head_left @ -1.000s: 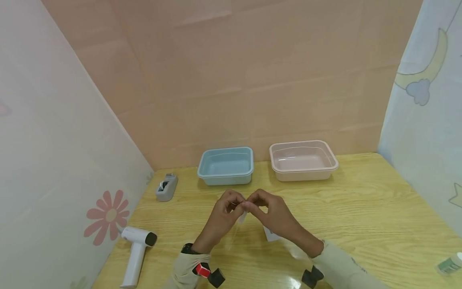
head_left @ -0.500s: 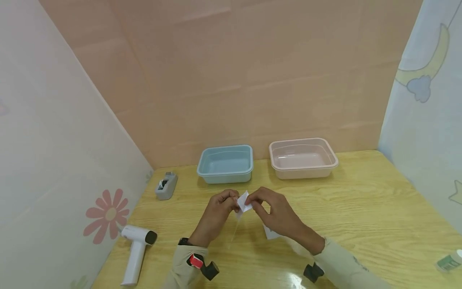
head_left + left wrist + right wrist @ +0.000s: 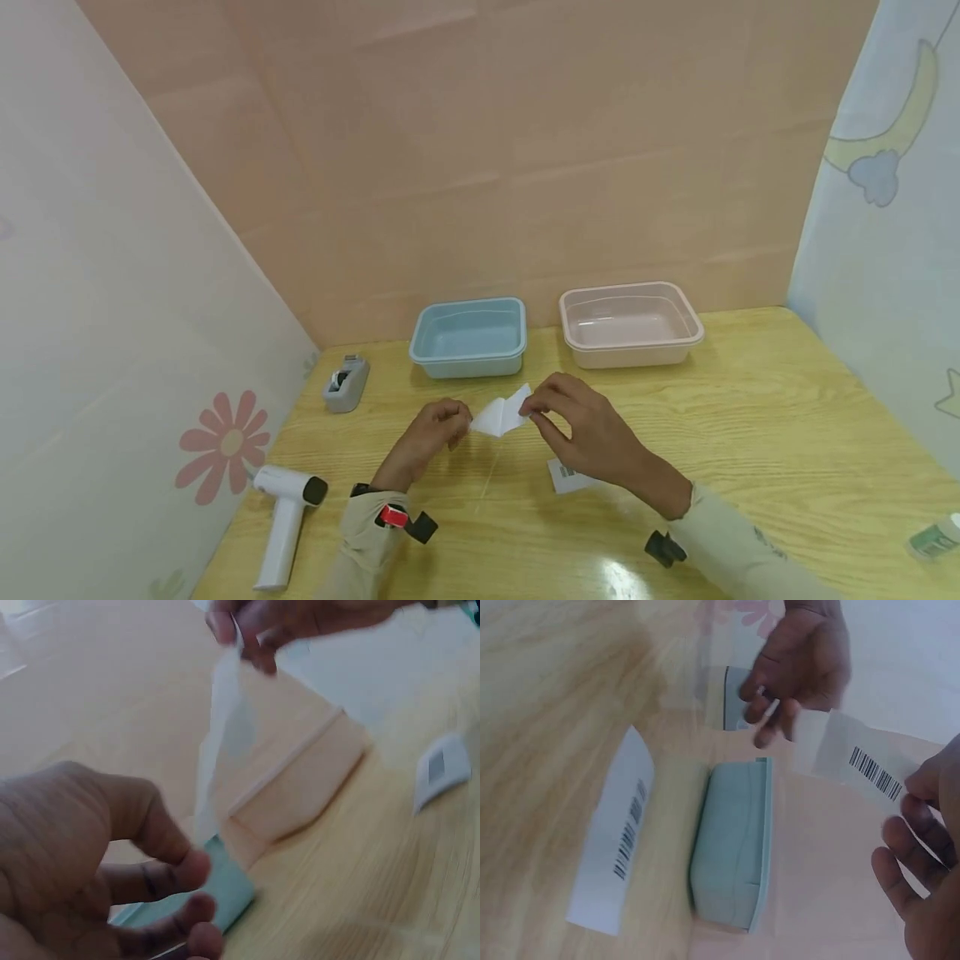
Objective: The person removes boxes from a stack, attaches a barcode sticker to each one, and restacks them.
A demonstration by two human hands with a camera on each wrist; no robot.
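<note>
Nearest the person, a second barcode label point(image 3: 567, 478) lies flat on the tabletop point(image 3: 750, 450), below and just behind the right hand point(image 3: 592, 429); its bars show, but no digits can be read.

Above the tabletop, both hands hold a white barcode label point(image 3: 502, 412) stretched between them. The right hand pinches its right end between thumb and fingertip, the other fingers loosely spread. The left hand point(image 3: 431, 429) has its fingers curled at the left end; from the left wrist view the fingers point(image 3: 169, 874) seem to close beside the strip's edge, so whether that grip truly clamps it is hard to tell. The strip looks thin, light and limp, probably sticky on one face and easy to crease or tear; taking it by the very ends, as here, keeps fingers off the print. Its barcode point(image 3: 876, 775) is visible, unreadable.

Beyond the grip stand a blue tub point(image 3: 468, 337) and a pink tub point(image 3: 630, 323). Far left of it sit a grey tape dispenser point(image 3: 346, 384) and a white handheld tool point(image 3: 283, 525).
</note>
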